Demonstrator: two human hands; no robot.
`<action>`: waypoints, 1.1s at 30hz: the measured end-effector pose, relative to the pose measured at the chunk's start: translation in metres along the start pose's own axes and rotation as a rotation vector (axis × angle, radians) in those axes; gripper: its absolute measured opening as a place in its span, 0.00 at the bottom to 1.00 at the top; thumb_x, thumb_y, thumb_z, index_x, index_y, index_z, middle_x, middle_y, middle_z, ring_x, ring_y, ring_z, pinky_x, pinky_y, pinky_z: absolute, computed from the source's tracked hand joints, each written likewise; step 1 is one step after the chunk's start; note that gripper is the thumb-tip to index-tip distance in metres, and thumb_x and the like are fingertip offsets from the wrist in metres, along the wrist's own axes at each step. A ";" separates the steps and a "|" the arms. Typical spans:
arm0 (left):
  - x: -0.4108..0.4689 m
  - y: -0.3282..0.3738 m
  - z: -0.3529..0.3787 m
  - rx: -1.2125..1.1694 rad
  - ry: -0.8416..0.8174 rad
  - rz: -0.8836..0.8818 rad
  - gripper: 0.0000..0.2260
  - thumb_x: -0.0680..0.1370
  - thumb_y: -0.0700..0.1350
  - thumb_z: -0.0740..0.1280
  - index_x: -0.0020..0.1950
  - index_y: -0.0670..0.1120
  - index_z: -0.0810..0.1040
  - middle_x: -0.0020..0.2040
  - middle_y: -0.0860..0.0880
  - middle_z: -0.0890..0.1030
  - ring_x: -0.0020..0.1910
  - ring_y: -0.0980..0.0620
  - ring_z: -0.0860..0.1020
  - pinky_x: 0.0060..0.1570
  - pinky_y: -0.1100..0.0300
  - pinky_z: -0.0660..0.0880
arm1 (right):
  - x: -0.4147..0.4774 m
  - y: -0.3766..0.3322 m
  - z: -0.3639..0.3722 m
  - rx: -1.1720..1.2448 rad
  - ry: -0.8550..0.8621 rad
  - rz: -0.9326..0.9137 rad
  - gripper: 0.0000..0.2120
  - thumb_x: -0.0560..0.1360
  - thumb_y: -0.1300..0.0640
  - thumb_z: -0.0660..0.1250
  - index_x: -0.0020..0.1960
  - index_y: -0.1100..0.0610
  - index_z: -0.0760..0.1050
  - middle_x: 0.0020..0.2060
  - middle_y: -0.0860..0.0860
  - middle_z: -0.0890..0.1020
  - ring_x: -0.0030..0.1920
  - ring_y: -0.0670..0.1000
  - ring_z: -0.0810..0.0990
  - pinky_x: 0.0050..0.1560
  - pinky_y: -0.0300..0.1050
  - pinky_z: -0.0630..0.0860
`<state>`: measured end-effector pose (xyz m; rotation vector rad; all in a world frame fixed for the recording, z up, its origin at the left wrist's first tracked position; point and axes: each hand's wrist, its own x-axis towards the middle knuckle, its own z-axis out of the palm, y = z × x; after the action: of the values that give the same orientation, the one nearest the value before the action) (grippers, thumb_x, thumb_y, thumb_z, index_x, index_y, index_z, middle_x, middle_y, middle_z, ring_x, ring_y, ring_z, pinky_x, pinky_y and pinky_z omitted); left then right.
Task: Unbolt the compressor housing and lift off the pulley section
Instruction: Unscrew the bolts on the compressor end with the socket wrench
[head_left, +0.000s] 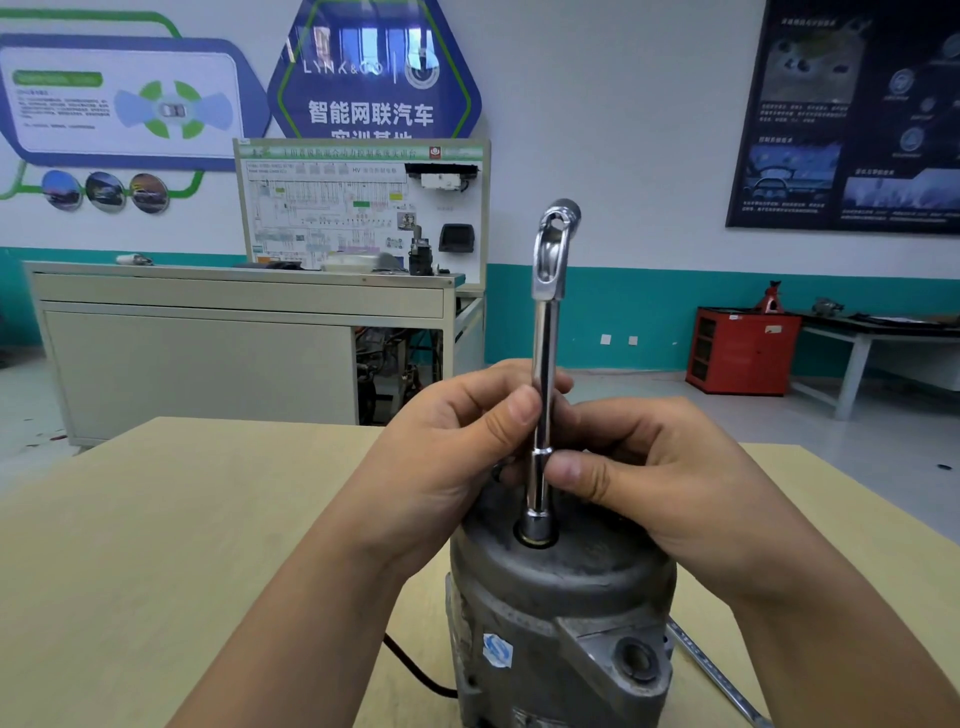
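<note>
Far left on the back wall, a blue and green poster (119, 98). Below it, far across the floor, a long beige cabinet (197, 358). Next along, a white wiring board (363, 208) upright at the cabinet's right end.

Nearer in, a pale wooden table (130, 519) across the whole near scene. Low on it, left of centre, a black cable (415, 670) curling in behind the compressor.

On to the left hand (441, 452): thumb and fingers pinched round the wrench (545, 364), high on the shiny shaft. Wrench upright, hinged head at the top, socket end down in a round recess on the compressor (561, 597).

Compressor dead centre and nearest, grey, standing on end on the table, blue sticker on its side, mounting ear with a hole to the right. Far part of its top hidden behind both hands.

Right hand (665, 483) just beside the left, thumb and curled fingers clamped on the same shaft, lower down, close above the socket.

Right of the compressor, a thin metal strip (722, 680) flat on the table, partly hidden by the right forearm.

Far back on the right, a red cabinet (743, 348) on the floor by the teal wall, a red stand (770, 297) just above it, then a grey bench (872, 332). Above, a dark poster (852, 114).
</note>
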<state>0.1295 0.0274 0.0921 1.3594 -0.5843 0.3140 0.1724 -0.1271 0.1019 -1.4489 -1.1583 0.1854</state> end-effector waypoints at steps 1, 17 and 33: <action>0.000 -0.001 -0.001 0.008 0.010 0.001 0.18 0.61 0.62 0.77 0.40 0.50 0.84 0.46 0.55 0.82 0.46 0.52 0.80 0.48 0.58 0.78 | 0.000 0.000 0.000 -0.008 -0.002 0.000 0.12 0.66 0.57 0.71 0.47 0.44 0.83 0.42 0.47 0.86 0.45 0.43 0.83 0.45 0.34 0.77; 0.000 -0.002 -0.001 0.020 0.012 0.053 0.16 0.61 0.59 0.78 0.40 0.50 0.84 0.46 0.55 0.82 0.49 0.53 0.80 0.55 0.56 0.76 | 0.001 0.003 0.001 -0.153 0.073 -0.013 0.11 0.64 0.54 0.72 0.45 0.43 0.82 0.39 0.46 0.85 0.42 0.43 0.82 0.43 0.35 0.77; 0.000 0.000 -0.003 -0.015 -0.047 0.036 0.14 0.64 0.56 0.76 0.42 0.49 0.85 0.45 0.56 0.82 0.45 0.57 0.80 0.44 0.65 0.76 | -0.001 0.002 0.001 -0.022 0.003 -0.021 0.11 0.68 0.54 0.69 0.48 0.42 0.83 0.43 0.46 0.86 0.46 0.42 0.82 0.47 0.34 0.76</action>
<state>0.1299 0.0301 0.0918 1.3460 -0.6492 0.3065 0.1726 -0.1269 0.1003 -1.4558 -1.1758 0.1564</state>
